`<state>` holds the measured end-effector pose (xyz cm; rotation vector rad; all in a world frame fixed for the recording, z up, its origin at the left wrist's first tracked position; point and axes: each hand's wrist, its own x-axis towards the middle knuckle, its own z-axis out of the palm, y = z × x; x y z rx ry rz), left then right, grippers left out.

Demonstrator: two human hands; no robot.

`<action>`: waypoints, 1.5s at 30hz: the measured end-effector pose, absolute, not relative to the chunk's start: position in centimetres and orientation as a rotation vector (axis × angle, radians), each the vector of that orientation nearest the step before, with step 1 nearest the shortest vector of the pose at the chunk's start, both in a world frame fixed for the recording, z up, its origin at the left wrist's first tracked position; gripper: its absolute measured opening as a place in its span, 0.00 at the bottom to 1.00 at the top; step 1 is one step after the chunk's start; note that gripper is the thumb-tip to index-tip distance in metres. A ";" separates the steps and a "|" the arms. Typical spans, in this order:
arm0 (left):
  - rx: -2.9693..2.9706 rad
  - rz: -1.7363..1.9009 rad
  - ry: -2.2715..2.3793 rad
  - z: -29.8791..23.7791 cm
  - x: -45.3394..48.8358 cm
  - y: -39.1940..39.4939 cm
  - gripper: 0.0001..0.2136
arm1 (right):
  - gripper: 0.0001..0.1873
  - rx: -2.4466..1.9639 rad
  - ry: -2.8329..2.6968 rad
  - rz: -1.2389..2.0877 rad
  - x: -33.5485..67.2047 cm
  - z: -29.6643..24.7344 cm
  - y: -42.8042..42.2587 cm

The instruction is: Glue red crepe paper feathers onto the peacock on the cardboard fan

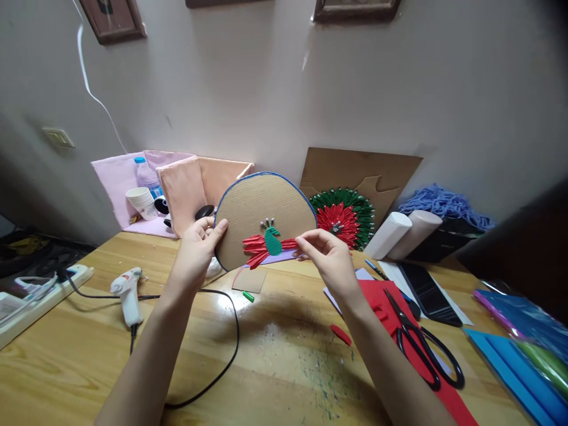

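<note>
My left hand (202,248) grips the left edge of a rounded cardboard piece (266,198) with a blue rim, thumb in front and fingers behind. Near its lower edge is a green bird cutout (273,241) with pin-like pieces on its head. Several red feather-shaped pieces (256,248) fan out to the bird's left. My right hand (331,254) pinches the outer end of a red feather-shaped piece (290,243) on the bird's right; whether it is attached is unclear. A purple strip (284,256) shows below the bird.
On the left lie a white glue gun (128,296), its black cable and a power strip (44,302). Black-handled scissors (417,337) rest on red sheets (450,390) at right, near a phone (430,293). A red-and-green round decoration (344,219) leans at the back beside paper rolls (390,234).
</note>
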<state>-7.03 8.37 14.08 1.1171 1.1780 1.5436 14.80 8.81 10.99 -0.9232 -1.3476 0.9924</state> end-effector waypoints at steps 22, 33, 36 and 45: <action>1.045 1.572 1.170 14.0 -6.2 9.0 0.17 | 0.11 -0.910 -1.384 0.913 14.9 10.6 8.9; 1.092 1.584 1.159 13.5 -6.2 9.2 0.15 | 0.10 -0.896 -1.372 0.930 14.9 10.4 9.0; 1.089 1.591 1.163 13.4 -6.2 9.2 0.14 | 0.11 -0.896 -1.380 0.920 14.8 10.3 9.1; 1.103 1.637 1.214 13.4 -7.2 9.6 0.15 | 0.14 -0.931 -1.357 0.948 17.0 11.7 9.6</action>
